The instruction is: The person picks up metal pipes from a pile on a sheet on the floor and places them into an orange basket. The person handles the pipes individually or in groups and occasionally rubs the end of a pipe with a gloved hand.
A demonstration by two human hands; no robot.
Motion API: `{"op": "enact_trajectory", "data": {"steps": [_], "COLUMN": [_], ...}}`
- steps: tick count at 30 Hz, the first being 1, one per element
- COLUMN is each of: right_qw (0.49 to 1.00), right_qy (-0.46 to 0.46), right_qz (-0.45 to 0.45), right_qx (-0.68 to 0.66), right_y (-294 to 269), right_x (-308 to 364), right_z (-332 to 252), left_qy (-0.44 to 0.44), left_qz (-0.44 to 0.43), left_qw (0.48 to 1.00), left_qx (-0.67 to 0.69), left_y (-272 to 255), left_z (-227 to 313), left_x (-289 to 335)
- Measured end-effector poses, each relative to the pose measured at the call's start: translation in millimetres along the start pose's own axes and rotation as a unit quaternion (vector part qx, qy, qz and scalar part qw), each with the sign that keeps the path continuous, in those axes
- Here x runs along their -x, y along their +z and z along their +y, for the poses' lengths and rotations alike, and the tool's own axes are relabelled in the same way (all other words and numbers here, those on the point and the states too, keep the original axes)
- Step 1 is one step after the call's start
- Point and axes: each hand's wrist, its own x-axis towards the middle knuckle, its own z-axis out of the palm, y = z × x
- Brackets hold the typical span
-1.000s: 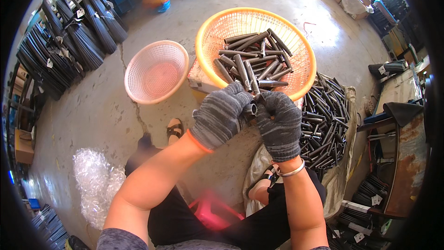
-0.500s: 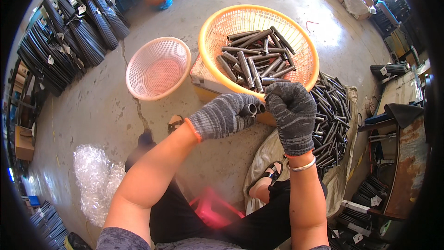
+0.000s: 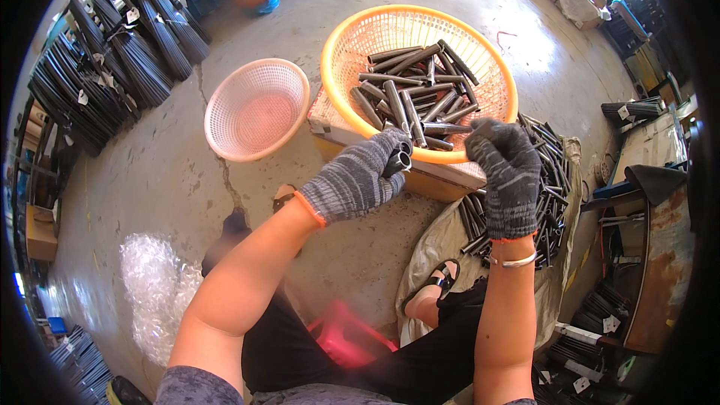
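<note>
My left hand [image 3: 358, 178], in a grey striped knit glove, is closed around short dark metal tubes [image 3: 400, 161], whose open ends face right. It is just in front of the near rim of a large orange plastic basket [image 3: 345, 116]. Inside the basket lies a loose heap of similar tubes [image 3: 414, 109]. My right hand [image 3: 508, 169], gloved the same way, is at the basket's right front rim with its fingers curled together. What its fingers hold, if anything, is hidden. Below and beyond it, many more tubes [image 3: 553, 202] are piled on a pale sack [image 3: 429, 255].
A cardboard box [image 3: 439, 180] supports the orange basket. Left of it a smaller pink basket [image 3: 257, 109] stands on the concrete floor. Clear plastic wrap [image 3: 154, 285] lies at left, and bundles of long rods [image 3: 97, 67] lean along the left side. A pink stool [image 3: 349, 337] is beneath me.
My right hand has moved right, away from my left hand, to the basket's right front rim. My left hand has shifted slightly up and left, still holding the tubes.
</note>
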Motion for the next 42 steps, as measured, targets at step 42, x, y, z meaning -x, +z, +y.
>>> {"op": "enact_trajectory", "data": {"steps": [42], "right_qw": [0.951], "right_qy": [-0.151], "right_qz": [-0.039], "right_qx": [0.266], "right_y": [39], "right_x": [22], "right_z": [12], "left_qy": [0.052], "left_qz": [0.078], "left_qw": [0.991], "left_qx": [-0.099], "left_y": [9], "left_z": [1], "left_x": [-3]}}
